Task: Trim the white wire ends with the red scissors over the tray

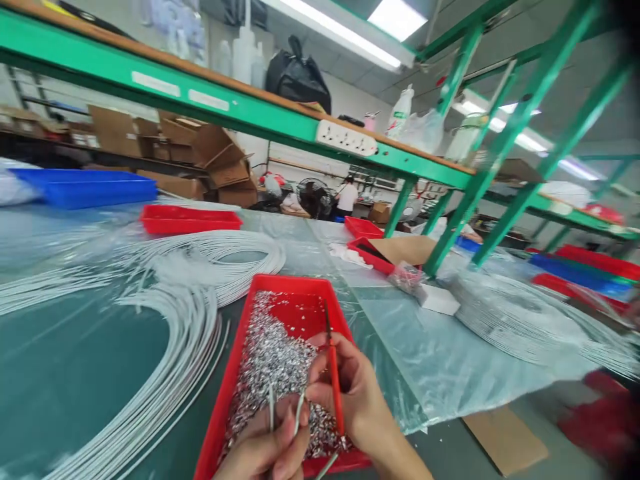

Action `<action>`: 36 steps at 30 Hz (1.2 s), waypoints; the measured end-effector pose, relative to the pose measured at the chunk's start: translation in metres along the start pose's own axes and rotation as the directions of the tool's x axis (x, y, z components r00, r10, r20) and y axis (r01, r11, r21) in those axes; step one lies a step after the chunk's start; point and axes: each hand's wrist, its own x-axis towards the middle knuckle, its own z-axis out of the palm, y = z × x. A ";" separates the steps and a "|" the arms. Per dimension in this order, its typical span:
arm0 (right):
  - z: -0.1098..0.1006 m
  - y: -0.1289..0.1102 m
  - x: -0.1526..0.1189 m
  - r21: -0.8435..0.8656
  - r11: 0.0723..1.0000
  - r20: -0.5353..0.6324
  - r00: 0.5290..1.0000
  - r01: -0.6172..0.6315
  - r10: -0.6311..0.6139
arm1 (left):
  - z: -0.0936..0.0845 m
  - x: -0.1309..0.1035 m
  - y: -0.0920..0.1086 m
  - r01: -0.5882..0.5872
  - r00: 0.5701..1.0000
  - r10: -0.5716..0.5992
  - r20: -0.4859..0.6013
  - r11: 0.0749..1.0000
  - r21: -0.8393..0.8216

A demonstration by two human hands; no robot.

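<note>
Hands low over red tray (235, 373): left hand (265, 450) pinching white wire ends (299, 413), right hand (350, 390) gripping red tool (334, 383) upright.

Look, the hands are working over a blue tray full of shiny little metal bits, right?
Not quite: the tray under the hands is red, not blue, as the head view shows. The left hand and right hand do work over its shiny little metal bits.
</note>
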 end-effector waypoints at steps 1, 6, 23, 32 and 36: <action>-0.001 -0.001 -0.001 -0.031 0.999 -0.007 1.000 0.004 -0.005 | 0.001 -0.002 0.000 -0.023 0.998 0.024 0.057 1.000 -0.014; -0.006 -0.006 -0.006 -0.180 0.983 -0.019 0.999 0.025 -0.029 | 0.004 -0.008 -0.003 -0.083 0.996 0.084 0.028 0.996 -0.020; -0.035 -0.021 -0.008 -0.898 0.432 0.061 0.951 -0.080 0.304 | -0.016 0.012 0.003 -0.087 0.872 0.309 -0.381 0.862 0.500; -0.025 -0.032 -0.011 -0.960 0.275 0.079 0.899 -0.047 0.432 | -0.005 0.009 0.006 -0.138 0.861 0.325 -0.392 0.890 0.435; -0.027 -0.032 -0.010 -0.943 0.333 0.139 0.920 0.010 0.368 | -0.005 0.008 0.006 -0.117 0.879 0.291 -0.378 0.900 0.420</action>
